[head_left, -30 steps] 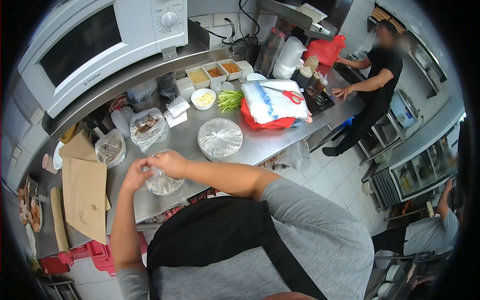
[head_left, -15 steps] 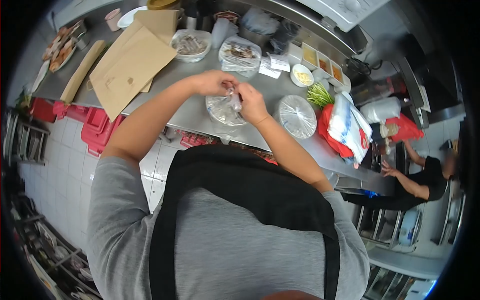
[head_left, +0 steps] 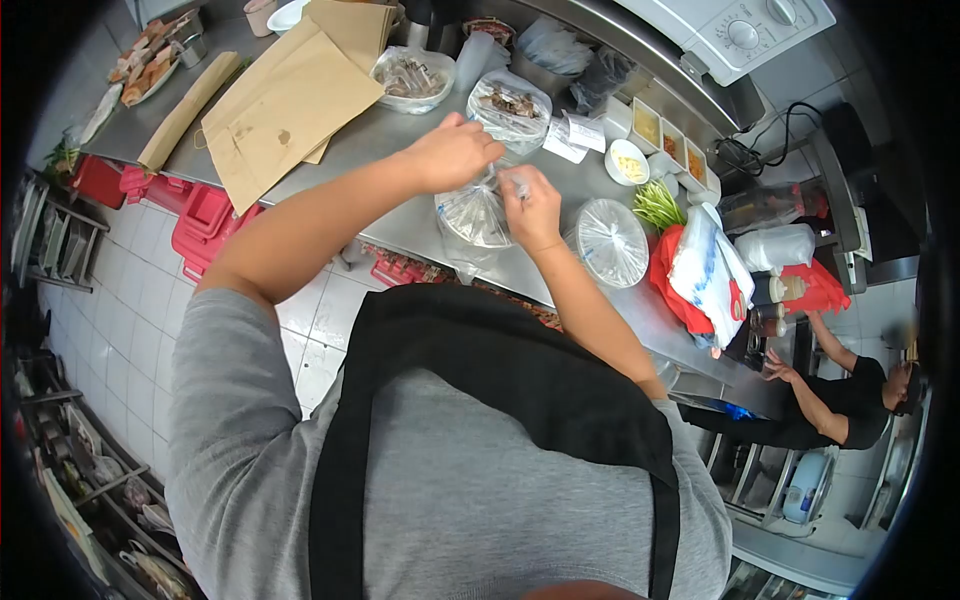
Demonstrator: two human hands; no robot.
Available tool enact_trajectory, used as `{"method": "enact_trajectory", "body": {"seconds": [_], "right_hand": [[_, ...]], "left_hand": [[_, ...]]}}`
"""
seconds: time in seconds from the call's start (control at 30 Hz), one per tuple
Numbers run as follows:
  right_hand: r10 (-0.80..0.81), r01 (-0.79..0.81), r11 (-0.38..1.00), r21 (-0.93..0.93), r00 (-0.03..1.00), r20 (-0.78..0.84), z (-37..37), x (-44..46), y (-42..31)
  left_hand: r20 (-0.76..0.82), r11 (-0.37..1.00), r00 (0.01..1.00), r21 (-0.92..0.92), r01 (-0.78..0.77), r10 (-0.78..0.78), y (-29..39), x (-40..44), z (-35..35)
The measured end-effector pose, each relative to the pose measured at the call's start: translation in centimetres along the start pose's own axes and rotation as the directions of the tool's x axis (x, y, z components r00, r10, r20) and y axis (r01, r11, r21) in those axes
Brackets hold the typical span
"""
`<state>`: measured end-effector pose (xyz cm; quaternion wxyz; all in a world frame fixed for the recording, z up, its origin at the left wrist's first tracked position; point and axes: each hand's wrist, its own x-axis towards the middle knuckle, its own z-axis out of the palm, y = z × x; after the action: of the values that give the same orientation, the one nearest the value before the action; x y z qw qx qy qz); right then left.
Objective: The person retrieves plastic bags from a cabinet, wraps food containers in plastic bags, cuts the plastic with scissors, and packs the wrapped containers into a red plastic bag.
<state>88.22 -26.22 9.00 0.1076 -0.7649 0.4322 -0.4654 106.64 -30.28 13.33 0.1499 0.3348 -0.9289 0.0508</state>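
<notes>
A round container in a clear plastic bag [head_left: 472,215] stands near the counter's front edge, its plastic pulled tight and gathered at the top. My left hand [head_left: 455,156] is closed above it, fingers curled on the gathered plastic. Just to the right, my right hand [head_left: 532,205] pinches another part of the same bag, a bit of clear film showing at its fingers. A second plastic-wrapped round container [head_left: 608,243] stands right of my right hand. Behind my hands sits a plastic-wrapped bowl of dark food [head_left: 508,108].
Brown paper bags [head_left: 290,110] lie on the left of the steel counter [head_left: 390,215]. Farther back are another wrapped bowl [head_left: 412,80], a white bowl [head_left: 627,162] and sauce trays [head_left: 670,145]. Green stalks [head_left: 658,204] and plastic bags [head_left: 708,270] lie right. A co-worker [head_left: 840,390] stands far right.
My hands have moved apart, the left one up and the right one to the right. The twisted plastic between them is now pulled outward. The whole view has shifted slightly.
</notes>
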Motion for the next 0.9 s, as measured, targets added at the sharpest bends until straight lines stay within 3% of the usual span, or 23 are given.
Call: {"method": "enact_trajectory", "body": {"seconds": [0.1, 0.2, 0.3, 0.33, 0.37, 0.4, 0.43, 0.5, 0.53, 0.63, 0.67, 0.73, 0.83, 0.9], "right_hand": [[-0.008, 0.059, 0.892, -0.448, 0.993, 0.114, -1.6, 0.0, -0.7], [0.049, 0.096, 0.838, -0.537, 0.967, 0.249, -2.3, -1.5, -0.5], [-0.046, 0.063, 0.909, -0.411, 0.998, 0.051, -1.5, -1.5, 1.0], [0.179, -0.179, 0.984, -0.008, 0.983, 0.026, -1.1, -0.7, 1.2], [0.389, -0.393, 0.833, 0.390, 0.917, 0.091, -0.5, 0.2, 1.3], [0.536, -0.523, 0.490, 0.697, 0.812, 0.232, 0.0, 0.7, 1.2], [0.646, -0.491, 0.235, 0.839, 0.724, 0.243, 0.6, 1.1, 0.6], [0.779, -0.213, -0.267, 0.940, 0.527, 0.340, 1.7, 2.8, -1.4], [0.814, -0.197, -0.253, 0.947, 0.487, 0.318, 2.0, 3.2, -2.2], [0.743, -0.242, -0.169, 0.956, 0.606, 0.284, 2.7, 3.1, -1.4], [0.725, -0.323, -0.017, 0.946, 0.647, 0.235, 2.6, 3.4, -1.8], [0.617, -0.437, 0.159, 0.885, 0.744, 0.257, 2.4, 3.7, -1.7], [0.558, -0.527, 0.381, 0.760, 0.786, 0.266, 2.2, 3.6, -1.5], [0.479, -0.513, 0.540, 0.667, 0.839, 0.258, 2.6, 3.1, -0.2]], "left_hand": [[0.016, 0.957, 0.991, 0.258, -0.131, 0.132, -2.1, -2.1, -0.4], [0.239, 0.957, 0.968, 0.251, -0.142, 0.081, -4.0, -5.8, 1.2], [0.281, 0.964, 0.946, -0.158, 0.214, -0.163, -3.2, -5.3, 0.1], [0.194, 0.838, 0.967, -0.490, 0.241, -0.164, -2.9, -4.8, 0.2], [0.113, 0.610, 0.975, -0.765, 0.208, -0.191, -2.5, -4.2, 0.3], [0.050, 0.309, 0.969, -0.943, 0.125, -0.240, -1.9, -3.5, 0.5], [0.077, 0.073, 0.955, -0.992, 0.102, -0.286, -1.0, -3.0, 1.0], [0.157, -0.386, 0.927, -0.922, 0.015, -0.340, 0.6, -1.9, 2.7], [0.196, -0.424, 0.875, -0.906, -0.011, -0.442, 0.7, -1.9, 3.3], [0.176, -0.337, 0.903, -0.941, 0.037, -0.393, 0.4, -1.2, 4.5], [0.177, -0.154, 0.893, -0.980, 0.123, -0.415, 0.6, -0.8, 4.4], [0.146, 0.229, 0.876, -0.934, 0.275, -0.459, 1.0, 0.0, 4.0], [-0.112, 0.676, 0.885, -0.690, 0.259, -0.453, 2.2, -0.4, 3.4], [-0.079, 0.682, 0.873, -0.660, 0.316, -0.481, 1.9, -1.0, 3.3]]}}
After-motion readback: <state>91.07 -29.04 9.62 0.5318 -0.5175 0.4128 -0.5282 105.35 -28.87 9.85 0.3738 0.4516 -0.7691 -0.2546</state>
